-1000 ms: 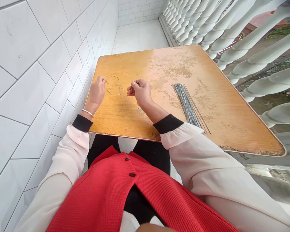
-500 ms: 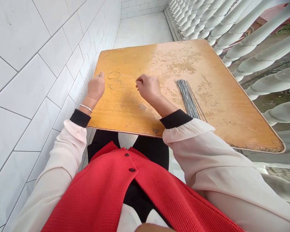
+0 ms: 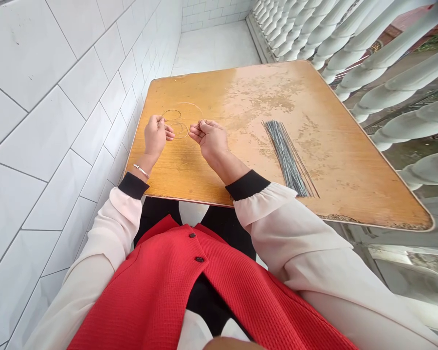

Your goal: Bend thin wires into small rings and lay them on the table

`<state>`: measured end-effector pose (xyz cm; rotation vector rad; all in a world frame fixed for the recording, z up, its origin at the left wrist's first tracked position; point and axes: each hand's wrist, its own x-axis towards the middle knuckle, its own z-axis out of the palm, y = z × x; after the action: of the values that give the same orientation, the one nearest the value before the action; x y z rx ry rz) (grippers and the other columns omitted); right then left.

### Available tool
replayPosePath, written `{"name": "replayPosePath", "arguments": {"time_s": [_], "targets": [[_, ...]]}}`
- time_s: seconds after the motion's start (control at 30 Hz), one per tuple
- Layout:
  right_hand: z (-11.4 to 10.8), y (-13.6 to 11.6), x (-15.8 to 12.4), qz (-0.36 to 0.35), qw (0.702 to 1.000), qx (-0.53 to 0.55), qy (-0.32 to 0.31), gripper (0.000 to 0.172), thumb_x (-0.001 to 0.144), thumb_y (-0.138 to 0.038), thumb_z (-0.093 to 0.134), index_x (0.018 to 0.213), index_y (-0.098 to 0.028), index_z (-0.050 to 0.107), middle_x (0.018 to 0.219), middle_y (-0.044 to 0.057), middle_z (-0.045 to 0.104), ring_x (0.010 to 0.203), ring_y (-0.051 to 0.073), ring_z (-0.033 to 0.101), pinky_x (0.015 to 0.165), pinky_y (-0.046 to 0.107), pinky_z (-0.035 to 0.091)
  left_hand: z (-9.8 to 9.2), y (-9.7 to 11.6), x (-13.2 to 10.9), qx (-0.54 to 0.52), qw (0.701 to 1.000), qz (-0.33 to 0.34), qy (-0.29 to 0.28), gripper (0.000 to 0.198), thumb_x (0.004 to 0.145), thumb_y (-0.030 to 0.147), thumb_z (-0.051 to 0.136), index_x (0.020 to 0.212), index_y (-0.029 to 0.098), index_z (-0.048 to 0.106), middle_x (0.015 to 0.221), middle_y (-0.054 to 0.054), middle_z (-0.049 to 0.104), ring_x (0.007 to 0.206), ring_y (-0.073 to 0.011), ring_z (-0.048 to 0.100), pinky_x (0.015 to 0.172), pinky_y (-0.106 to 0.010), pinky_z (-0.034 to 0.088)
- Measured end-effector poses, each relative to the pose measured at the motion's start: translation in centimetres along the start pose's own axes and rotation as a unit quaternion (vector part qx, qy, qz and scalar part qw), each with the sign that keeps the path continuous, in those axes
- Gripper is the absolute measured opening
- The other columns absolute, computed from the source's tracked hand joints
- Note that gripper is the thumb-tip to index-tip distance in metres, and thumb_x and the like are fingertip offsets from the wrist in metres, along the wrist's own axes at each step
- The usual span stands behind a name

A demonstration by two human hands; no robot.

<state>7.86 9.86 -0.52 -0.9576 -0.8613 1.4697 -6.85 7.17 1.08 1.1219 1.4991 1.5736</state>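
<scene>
A thin wire (image 3: 184, 104) arcs over the far left of the wooden table (image 3: 343, 160), one end pinched in each of my hands. My left hand (image 3: 155, 135) is closed on its left end and my right hand (image 3: 209, 137) on its right end. Two small wire rings (image 3: 175, 121) lie on the table between and just beyond my hands. A bundle of straight grey wires (image 3: 286, 156) lies to the right of my right hand, a hand's width away.
A white tiled wall (image 3: 58, 107) runs close along the table's left edge. White balusters (image 3: 368, 53) stand beyond the right edge. The table's near edge meets my lap, and its top is stained in the middle.
My hands have come closer together, and the wire between them has gone from nearly straight to a tall arc. My left hand has moved right, partly over the nearer ring.
</scene>
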Motion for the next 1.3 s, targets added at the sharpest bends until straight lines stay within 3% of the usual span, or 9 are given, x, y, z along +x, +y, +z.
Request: {"name": "replayPosePath", "arguments": {"time_s": [0.23, 0.43, 0.6, 0.8, 1.07, 1.3], "targets": [[1.3, 1.0, -0.6, 0.031, 0.996, 0.088, -0.007, 0.027, 0.101, -0.012, 0.045, 0.076, -0.021, 0.051, 0.080, -0.002, 0.066, 0.073, 0.005, 0.067, 0.086, 0.019, 0.059, 1.6, -0.3, -1.3, -0.103, 0.994, -0.041, 0.004, 0.016, 0.107, 0.028, 0.041, 0.098, 0.021, 0.053, 0.071, 0.003, 0.067, 0.063, -0.0077, 0.069, 0.067, -0.019, 0.054], [1.3, 1.5, -0.7, 0.052, 0.991, 0.117, -0.028, 0.027, 0.100, -0.010, 0.046, 0.076, -0.021, 0.051, 0.074, -0.004, 0.061, 0.075, 0.005, 0.068, 0.090, 0.019, 0.059, 1.6, -0.9, -1.3, -0.144, 0.988, -0.060, -0.014, 0.014, 0.107, 0.025, 0.041, 0.098, 0.020, 0.051, 0.074, 0.003, 0.068, 0.063, -0.0056, 0.067, 0.068, -0.017, 0.054], [1.5, 1.2, -1.1, 0.050, 0.993, 0.104, -0.027, 0.026, 0.098, -0.008, 0.049, 0.076, -0.020, 0.054, 0.072, -0.006, 0.058, 0.067, 0.003, 0.065, 0.080, 0.014, 0.057, 1.2, -0.4, -1.9, -0.141, 0.988, -0.058, -0.006, 0.019, 0.104, 0.019, 0.043, 0.087, 0.021, 0.048, 0.082, 0.004, 0.064, 0.058, -0.0028, 0.061, 0.063, -0.017, 0.048], [1.4, 0.8, -1.3, 0.061, 0.996, 0.060, -0.015, 0.023, 0.096, -0.006, 0.054, 0.077, -0.019, 0.057, 0.074, -0.006, 0.061, 0.064, 0.001, 0.065, 0.068, 0.010, 0.053, 0.9, 0.1, -2.2, -0.143, 0.988, -0.051, -0.012, 0.020, 0.103, 0.013, 0.044, 0.085, 0.020, 0.050, 0.076, 0.005, 0.057, 0.057, -0.0018, 0.054, 0.055, -0.016, 0.039], [1.6, 0.9, -1.7, 0.050, 0.995, 0.078, -0.029, 0.028, 0.097, -0.004, 0.051, 0.074, -0.018, 0.057, 0.073, -0.004, 0.062, 0.067, 0.003, 0.067, 0.076, 0.013, 0.057, 1.0, -0.1, -2.0, -0.184, 0.981, -0.061, 0.003, 0.024, 0.105, 0.017, 0.042, 0.082, 0.019, 0.048, 0.078, 0.003, 0.059, 0.064, -0.0031, 0.058, 0.072, -0.017, 0.051], [1.5, 1.3, -1.4, 0.059, 0.996, 0.065, -0.032, 0.023, 0.096, -0.007, 0.050, 0.077, -0.020, 0.055, 0.076, -0.003, 0.064, 0.071, 0.004, 0.069, 0.082, 0.015, 0.058, 0.7, -0.6, -1.9, -0.185, 0.980, -0.076, -0.010, 0.022, 0.105, 0.019, 0.043, 0.084, 0.019, 0.050, 0.082, 0.001, 0.064, 0.071, -0.0042, 0.065, 0.077, -0.017, 0.054]]}}
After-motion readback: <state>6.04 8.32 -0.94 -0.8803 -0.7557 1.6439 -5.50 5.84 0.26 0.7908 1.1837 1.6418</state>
